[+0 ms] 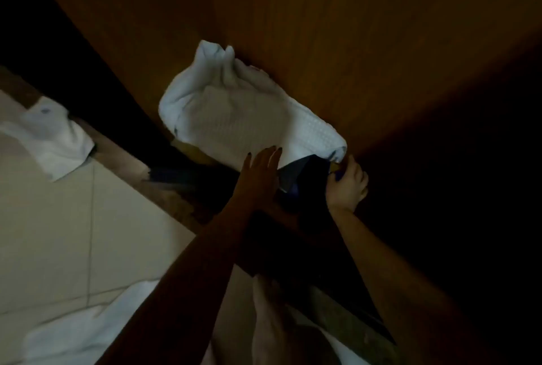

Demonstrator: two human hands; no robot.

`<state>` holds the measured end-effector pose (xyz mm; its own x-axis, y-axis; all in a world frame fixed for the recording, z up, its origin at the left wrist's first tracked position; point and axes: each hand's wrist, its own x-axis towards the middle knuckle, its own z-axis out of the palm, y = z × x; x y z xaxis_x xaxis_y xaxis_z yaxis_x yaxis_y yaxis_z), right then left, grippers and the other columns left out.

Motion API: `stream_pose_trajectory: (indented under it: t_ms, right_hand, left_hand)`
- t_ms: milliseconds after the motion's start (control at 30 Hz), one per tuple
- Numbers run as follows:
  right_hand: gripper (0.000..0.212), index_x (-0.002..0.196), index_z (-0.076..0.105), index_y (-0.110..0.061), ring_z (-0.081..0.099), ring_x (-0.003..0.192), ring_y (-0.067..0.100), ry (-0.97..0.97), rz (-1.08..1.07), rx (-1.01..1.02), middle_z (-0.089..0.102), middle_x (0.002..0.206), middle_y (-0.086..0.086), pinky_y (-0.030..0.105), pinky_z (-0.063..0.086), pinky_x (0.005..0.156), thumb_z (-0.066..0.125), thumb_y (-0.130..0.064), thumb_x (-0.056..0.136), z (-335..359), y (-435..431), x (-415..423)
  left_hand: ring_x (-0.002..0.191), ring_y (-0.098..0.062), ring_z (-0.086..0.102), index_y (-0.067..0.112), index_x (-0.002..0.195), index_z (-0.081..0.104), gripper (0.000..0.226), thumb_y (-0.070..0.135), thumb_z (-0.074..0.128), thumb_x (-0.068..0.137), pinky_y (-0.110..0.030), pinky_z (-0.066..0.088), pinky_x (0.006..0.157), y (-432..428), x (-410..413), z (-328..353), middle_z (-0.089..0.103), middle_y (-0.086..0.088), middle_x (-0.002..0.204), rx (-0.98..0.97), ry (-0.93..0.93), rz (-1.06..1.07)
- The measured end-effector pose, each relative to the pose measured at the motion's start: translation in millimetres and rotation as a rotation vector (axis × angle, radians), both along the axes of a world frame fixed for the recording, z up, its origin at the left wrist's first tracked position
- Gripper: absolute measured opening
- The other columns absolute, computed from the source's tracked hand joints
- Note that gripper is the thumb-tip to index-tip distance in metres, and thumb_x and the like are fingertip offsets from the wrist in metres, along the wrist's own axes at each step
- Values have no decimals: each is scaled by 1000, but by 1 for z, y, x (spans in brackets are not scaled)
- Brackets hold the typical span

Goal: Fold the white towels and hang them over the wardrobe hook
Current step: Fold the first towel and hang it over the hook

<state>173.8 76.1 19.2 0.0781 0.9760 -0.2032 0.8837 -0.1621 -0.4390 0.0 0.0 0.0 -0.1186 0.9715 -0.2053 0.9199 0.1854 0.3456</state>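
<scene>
Bunching against the wardrobe panel (352,42), the white towel (234,112) is apparently kept from slipping by the flat left hand (261,168); a dark item (305,177) below it is gripped by the right hand (349,186).

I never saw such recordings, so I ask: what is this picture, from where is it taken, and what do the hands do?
No machine here: the two grips are a person's bare hands, filmed by one camera on the head, looking down. The left grip lies flat on a white towel against the wooden wardrobe. The right grip curls round a dark object at the towel's lower corner; it is too dim to name. A second white towel lies on the tiled floor.
</scene>
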Motion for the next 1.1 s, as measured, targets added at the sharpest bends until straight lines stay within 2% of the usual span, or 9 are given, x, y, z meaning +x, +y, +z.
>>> stream_pose_trajectory:
  t_ms: [100, 267, 367, 467, 600, 700, 833, 1000, 1100]
  right_hand:
    - [63, 151, 29, -23, 20, 144, 31, 57, -76, 94, 31, 155, 7, 52, 20, 114, 55, -13, 94, -28, 36, 2]
    - [55, 146, 42, -14, 34, 137, 30, 139, 94, 261, 46, 146, 11, 47, 29, 113, 54, -2, 93, -71, 75, 6]
    - [40, 132, 58, -6, 47, 126, 32, 227, 106, 339, 60, 130, 13, 43, 36, 108, 54, 1, 93, -81, 79, 7]
    - [27, 116, 68, -3, 49, 121, 32, 270, 62, 393, 67, 117, 13, 50, 37, 104, 53, -3, 94, -77, 76, 5]
    - [25, 113, 68, -3, 47, 123, 31, 319, 48, 422, 66, 117, 13, 50, 35, 105, 51, -3, 95, -52, 64, 3]
    - [24, 114, 66, -1, 50, 121, 32, 320, 98, 417, 65, 117, 15, 47, 35, 105, 50, -4, 96, -19, 48, -4]
    - [23, 113, 65, 0, 59, 100, 31, 302, 232, 462, 64, 105, 16, 41, 45, 92, 49, -4, 97, 49, 31, -16]
    - [21, 110, 65, -5, 60, 88, 23, 365, 368, 525, 61, 101, 9, 41, 51, 75, 47, -8, 99, 174, 6, -38]
    - [22, 111, 66, -5, 60, 86, 20, 381, 462, 565, 61, 100, 8, 37, 51, 74, 48, -12, 99, 261, -19, -45]
  left_hand:
    - [142, -23, 24, 13, 152, 18, 65, 30, 47, 97, -45, 14, 116, 32, 0, -37, 23, -8, 157, 90, -49, 51]
    - [132, -30, 40, 10, 145, 37, 59, 35, 53, 94, -43, 25, 107, 54, -7, -90, 42, -14, 145, 152, -29, 9]
    - [110, -35, 58, 11, 126, 60, 42, 25, 57, 86, -46, 40, 93, 55, -2, -98, 61, -14, 120, 273, 7, 52]
    - [81, -34, 65, 10, 105, 71, 32, 18, 53, 80, -44, 49, 80, 56, -2, -93, 67, -11, 87, 439, 38, 70]
    - [82, -32, 66, 5, 114, 67, 31, 4, 61, 84, -51, 43, 97, 42, -9, -77, 68, -11, 84, 419, -30, 139]
    - [82, -34, 66, 1, 115, 66, 32, -3, 61, 84, -50, 47, 91, 26, -21, -44, 68, -15, 86, 460, -111, 178]
    - [77, -37, 65, -3, 114, 65, 33, -11, 59, 82, -48, 53, 73, 10, -48, 34, 66, -20, 82, 539, -160, 228]
    - [97, -37, 64, 0, 115, 65, 25, 0, 57, 92, -43, 52, 85, -27, -83, 157, 66, -21, 105, 651, -148, 278]
    - [92, -32, 63, 3, 107, 67, 18, 4, 56, 93, -37, 51, 75, -56, -98, 238, 66, -15, 103, 714, -138, 336]
